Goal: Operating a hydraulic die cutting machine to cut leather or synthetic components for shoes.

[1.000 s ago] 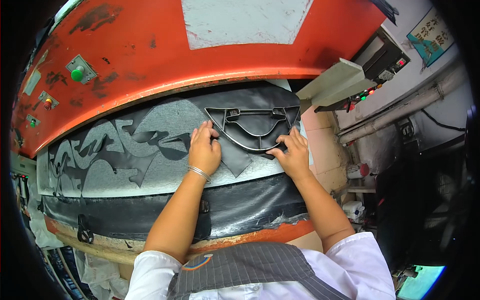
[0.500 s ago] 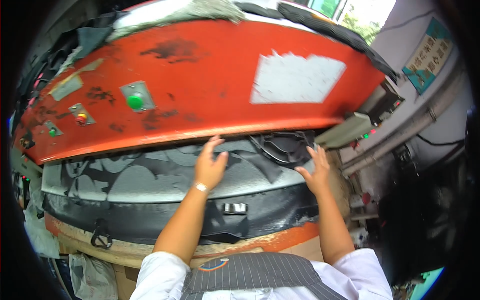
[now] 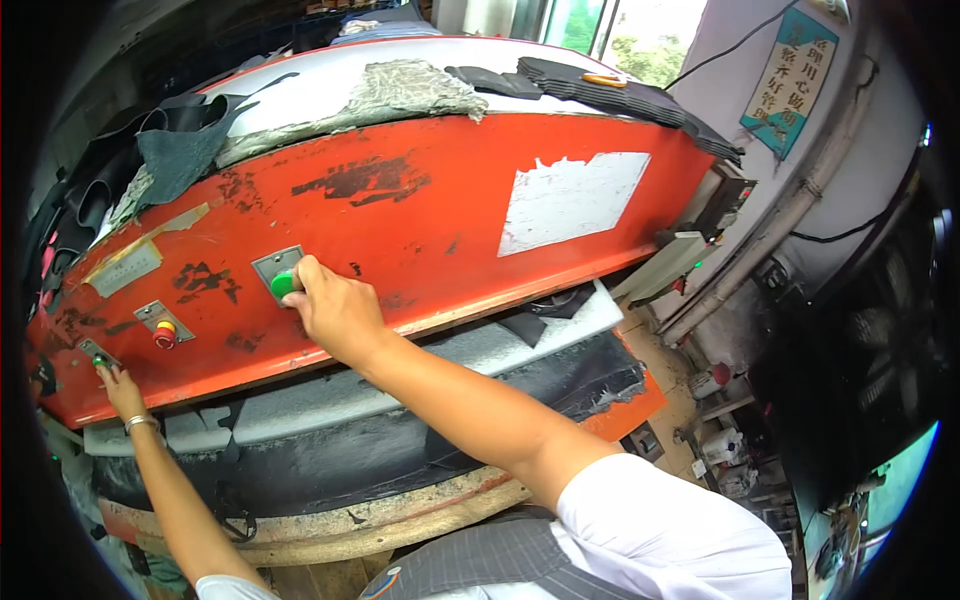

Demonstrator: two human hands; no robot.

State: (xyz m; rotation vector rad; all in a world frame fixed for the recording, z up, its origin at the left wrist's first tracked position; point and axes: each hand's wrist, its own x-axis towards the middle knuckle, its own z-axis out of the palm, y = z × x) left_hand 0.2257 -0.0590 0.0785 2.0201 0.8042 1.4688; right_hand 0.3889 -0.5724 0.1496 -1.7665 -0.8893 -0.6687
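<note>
My right hand (image 3: 338,308) is closed round the rim of a large green push button (image 3: 283,284), its thumb and fingertips on the button. At the far left, the fingers of my left hand (image 3: 122,392) are at a small green push button (image 3: 100,361), bent against it and partly covering it. Both buttons sit on metal plates on the orange-red front panel (image 3: 440,220) of a large machine. Under the panel's lower edge lies a grey-white pad (image 3: 320,408) with dark sheet pieces, one dark scrap (image 3: 524,328) showing at its right end.
A red stop button (image 3: 165,336) on a yellow base sits between the green ones. A rough cloth (image 3: 410,90) and a stack of dark sheets (image 3: 600,92) lie on top of the machine. Below the pad runs a black ledge (image 3: 330,462). A pipe (image 3: 750,260) crosses the right wall.
Both hands have left the pad's edge and moved left and up to the two green buttons. The view has shifted, and the panel now covers more of the pad.
</note>
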